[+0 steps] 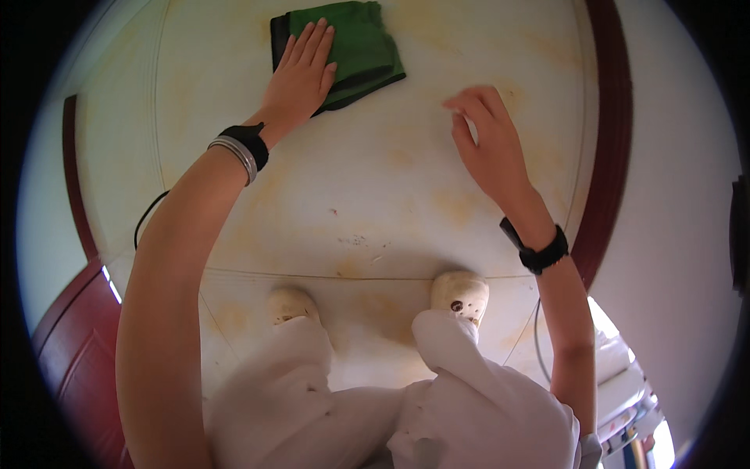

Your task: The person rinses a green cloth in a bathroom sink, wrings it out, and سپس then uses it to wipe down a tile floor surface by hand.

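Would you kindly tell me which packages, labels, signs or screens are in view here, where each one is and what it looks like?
None are in view: no package, label, sign or screen.
Only a folded green cloth lies on the stained pale floor, under the left hand.
The right hand hovers open beside it, holding nothing.

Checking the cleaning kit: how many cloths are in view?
1: a folded green cloth at the top of the pale floor, under the left hand. None other shows.
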{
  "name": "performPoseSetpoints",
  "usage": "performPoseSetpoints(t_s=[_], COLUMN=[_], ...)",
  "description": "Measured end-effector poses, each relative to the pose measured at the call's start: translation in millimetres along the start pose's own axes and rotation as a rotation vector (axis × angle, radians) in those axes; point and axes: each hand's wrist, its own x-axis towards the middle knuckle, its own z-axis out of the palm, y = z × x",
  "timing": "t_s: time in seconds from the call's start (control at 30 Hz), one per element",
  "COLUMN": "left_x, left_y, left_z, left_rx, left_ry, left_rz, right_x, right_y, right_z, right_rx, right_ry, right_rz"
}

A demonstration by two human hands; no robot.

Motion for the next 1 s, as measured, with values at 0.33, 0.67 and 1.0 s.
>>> performPoseSetpoints(t_s=[0.33, 0.67, 1.0], left_x=[37, 75, -23], left_y=[33, 60, 100], left_z=[-15, -32, 0], left_rx=[-0.180, -0.169, -0.308], left_ry=[0.218, 0.212, 0.073], left_rz=[0.057, 0.089, 0.022], right_x=[111, 105, 15], right_y=[-8, 21, 11], right_z=[43, 16, 62], right_rx=[-0.633, -0.904, -0.870], right_ry=[-0.148, 0.012, -0.263], right_rz=[-0.355, -0.219, -0.155])
